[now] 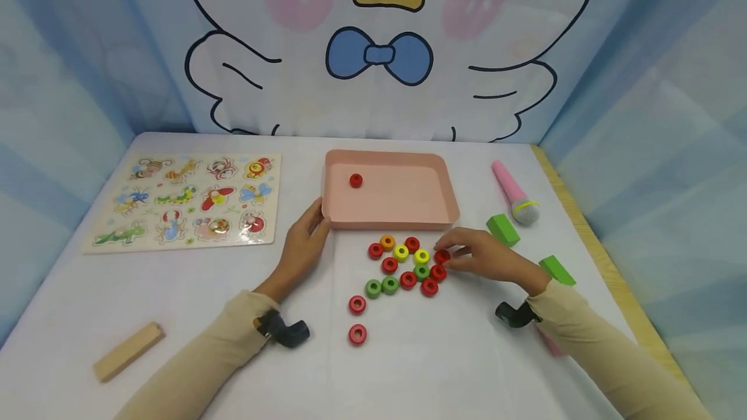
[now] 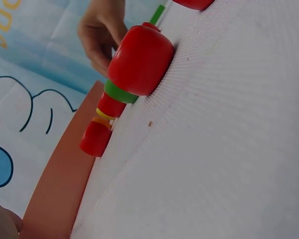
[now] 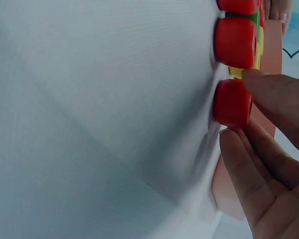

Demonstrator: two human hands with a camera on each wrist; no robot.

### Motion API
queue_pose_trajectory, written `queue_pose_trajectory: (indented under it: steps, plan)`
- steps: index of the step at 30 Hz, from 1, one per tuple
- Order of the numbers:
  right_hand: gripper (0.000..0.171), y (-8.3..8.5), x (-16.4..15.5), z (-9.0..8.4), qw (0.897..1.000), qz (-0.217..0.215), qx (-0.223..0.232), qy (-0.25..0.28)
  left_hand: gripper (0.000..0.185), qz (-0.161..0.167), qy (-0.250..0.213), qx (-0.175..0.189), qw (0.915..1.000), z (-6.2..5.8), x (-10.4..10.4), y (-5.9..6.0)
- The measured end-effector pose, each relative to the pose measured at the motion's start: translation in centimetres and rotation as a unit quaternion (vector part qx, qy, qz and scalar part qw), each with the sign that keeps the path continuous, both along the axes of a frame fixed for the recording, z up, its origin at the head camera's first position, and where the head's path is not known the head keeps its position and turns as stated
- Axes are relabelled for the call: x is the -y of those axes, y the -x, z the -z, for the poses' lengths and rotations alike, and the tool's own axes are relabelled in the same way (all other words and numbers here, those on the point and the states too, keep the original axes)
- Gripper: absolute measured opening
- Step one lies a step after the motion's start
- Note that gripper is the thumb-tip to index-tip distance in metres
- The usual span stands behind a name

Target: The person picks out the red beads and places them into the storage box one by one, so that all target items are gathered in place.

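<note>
My right hand point(image 1: 481, 255) pinches a red bead point(image 3: 232, 103) between thumb and fingertips, at the right end of a loose group of beads. In the right wrist view the thumb lies on one side of that bead and the fingers on the other. The group holds several red, green point(image 1: 390, 285) and yellow point(image 1: 400, 253) beads and one orange bead point(image 1: 388, 242). My left hand point(image 1: 302, 245) touches the near left corner of a pink tray point(image 1: 397, 222), its fingers fairly straight along the side. One red bead point(image 1: 356, 180) lies inside the tray.
A puzzle board point(image 1: 192, 203) with insect pictures lies at the left, and a wooden block point(image 1: 128, 351) nearer the front. On the right are a pink toy microphone point(image 1: 513, 192) and two green blocks point(image 1: 502, 230). A pink object point(image 1: 551, 344) is partly hidden under the right forearm.
</note>
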State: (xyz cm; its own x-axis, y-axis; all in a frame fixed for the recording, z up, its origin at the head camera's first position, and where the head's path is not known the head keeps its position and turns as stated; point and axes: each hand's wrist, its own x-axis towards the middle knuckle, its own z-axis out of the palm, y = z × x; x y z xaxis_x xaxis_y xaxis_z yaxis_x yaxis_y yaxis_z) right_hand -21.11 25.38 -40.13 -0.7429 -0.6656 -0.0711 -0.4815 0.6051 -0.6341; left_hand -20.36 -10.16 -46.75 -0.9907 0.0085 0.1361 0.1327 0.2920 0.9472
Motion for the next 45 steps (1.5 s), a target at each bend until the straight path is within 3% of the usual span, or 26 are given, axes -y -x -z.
queue_pose_trajectory:
  steps: [7,15,21,26,33,38,41,45]
  plan:
    - [0.028,-0.1,0.2,1.1,1.000,-0.007,0.002,-0.022,0.056,0.003,-0.017,0.007,0.9998,0.6,0.0,-0.5]
    - [0.028,0.8,0.6,-1.0,1.000,-0.013,-0.005,-0.021,0.056,0.002,-0.014,0.005,0.9999,0.0,0.0,-0.3]
    - [0.029,4.1,2.7,-4.8,0.998,-0.022,-0.051,-0.019,0.055,-0.008,-0.005,-0.018,0.9998,-0.9,0.5,0.9]
    - [0.028,8.0,4.9,-6.4,0.998,-0.013,-0.047,-0.044,0.054,-0.013,-0.005,-0.020,0.9997,-0.1,0.0,0.7]
    - [0.029,13.9,9.9,-4.0,0.996,-0.024,-0.020,-0.086,0.054,-0.037,-0.013,-0.008,0.9992,1.5,-0.5,-1.3]
    - [0.024,16.8,11.5,-2.5,0.993,-0.014,-0.012,-0.112,0.052,-0.037,-0.016,-0.034,0.9986,1.5,-0.5,-0.9]
    - [0.019,17.4,11.7,-1.1,0.992,-0.016,-0.010,-0.122,0.052,-0.030,-0.013,-0.036,0.9988,1.7,-0.5,-1.1]
    - [0.016,18.0,12.2,-0.6,0.990,-0.021,-0.003,-0.138,0.052,-0.031,-0.009,-0.041,0.9986,1.6,-0.4,-1.0]
